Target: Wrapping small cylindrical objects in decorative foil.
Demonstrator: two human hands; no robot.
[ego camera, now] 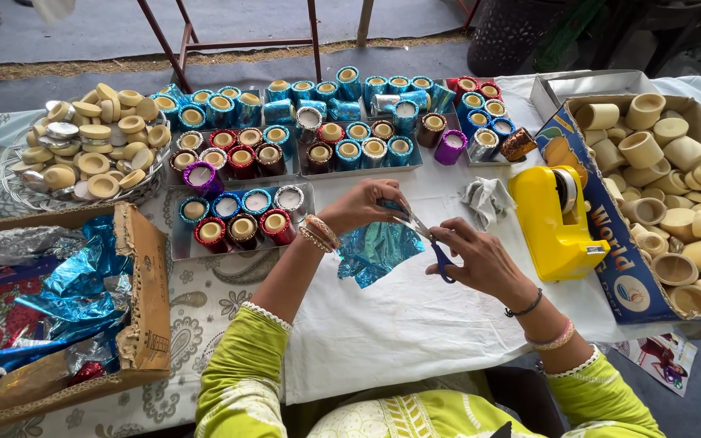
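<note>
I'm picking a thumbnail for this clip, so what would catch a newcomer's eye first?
At centre, the left hand holds crinkled blue foil while the right hand cuts it with scissors. Behind them sit trays of foil-wrapped candle cups in blue, red and purple. To the right stands a bright yellow tape dispenser.

Blue printed carton (602, 243) right; torn brown carton (144, 292) left.
</note>
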